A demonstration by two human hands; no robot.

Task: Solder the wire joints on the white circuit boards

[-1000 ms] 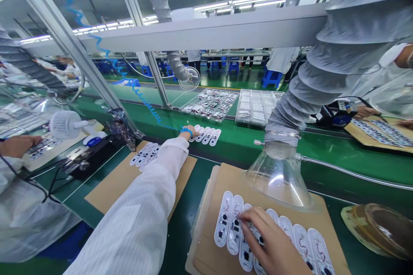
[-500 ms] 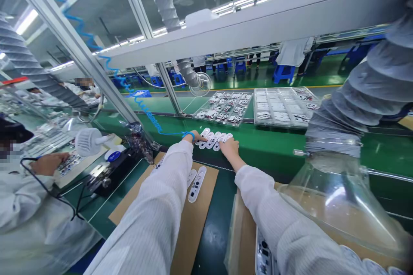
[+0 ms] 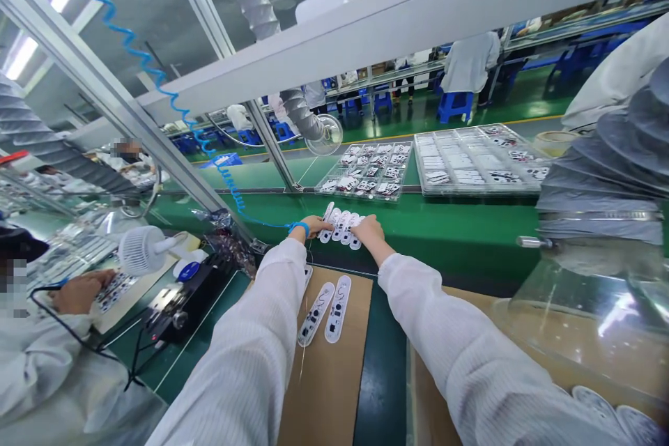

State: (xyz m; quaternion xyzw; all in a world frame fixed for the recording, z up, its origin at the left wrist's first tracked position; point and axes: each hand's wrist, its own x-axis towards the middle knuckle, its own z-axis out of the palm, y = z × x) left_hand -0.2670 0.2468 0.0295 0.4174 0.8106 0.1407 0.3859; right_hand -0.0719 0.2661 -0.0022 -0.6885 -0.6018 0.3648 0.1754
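A row of several white oblong pieces with small dark parts [image 3: 345, 228] is at the green belt [image 3: 444, 230]. My left hand [image 3: 315, 226], with a blue band at the wrist, closes on the left end of the row. At the right end, my right hand [image 3: 368, 230] is closed round the pieces, its fingertips partly hidden. Nearer to me, two similar white pieces [image 3: 339, 310] lie on a brown board [image 3: 334, 390]. Part of another shows beside my left sleeve.
Behind the belt stand two clear compartment trays [image 3: 366, 171] [image 3: 470, 160]. A clear hood on a grey duct [image 3: 596, 320] hangs at the right. At the left, a person's hand [image 3: 83, 290] is near a white fan [image 3: 141, 249]. A blue coiled cord [image 3: 230, 185] reaches my left wrist.
The view has shifted, showing more of the brown board and its white pieces. Both hands remain at the ends of the row. A white sleeve now shows at the upper right.
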